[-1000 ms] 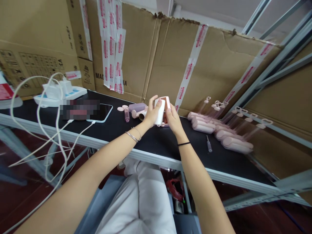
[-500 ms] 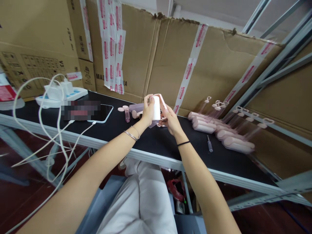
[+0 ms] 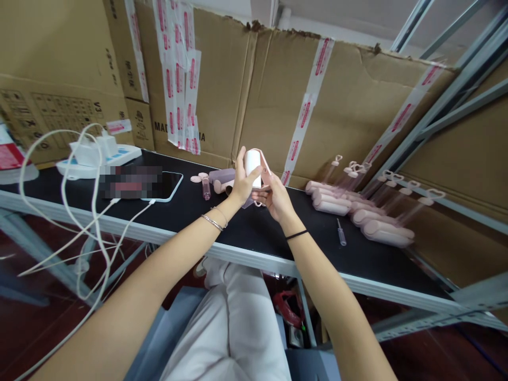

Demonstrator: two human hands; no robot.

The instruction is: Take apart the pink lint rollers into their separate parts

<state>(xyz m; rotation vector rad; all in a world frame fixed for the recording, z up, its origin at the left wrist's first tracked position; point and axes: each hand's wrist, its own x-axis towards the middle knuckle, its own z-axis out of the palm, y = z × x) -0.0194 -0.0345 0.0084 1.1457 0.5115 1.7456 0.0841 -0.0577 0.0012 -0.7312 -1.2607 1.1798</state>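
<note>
Above the black tabletop (image 3: 246, 227) my left hand (image 3: 240, 185) is closed round a white cylinder-shaped piece (image 3: 252, 164), held upright. A pink casing (image 3: 265, 168) sits against the back of that white piece, and my right hand (image 3: 274, 197) grips it from below and the right. Both hands touch each other around the two parts. A bracelet is on my left wrist, a black band on the right one.
Pink and purple parts and a small clear bottle (image 3: 206, 187) lie behind my hands. A row of finished pink pieces (image 3: 357, 214) lies at the right, a small vial (image 3: 340, 233) before them. A phone (image 3: 159, 186), white cables and a power strip (image 3: 99, 153) sit left. Cardboard boxes (image 3: 278, 100) form the back wall.
Both hands have lifted the white and pink parts up off the table and turned the white piece upright. The rest of the table has not changed.
</note>
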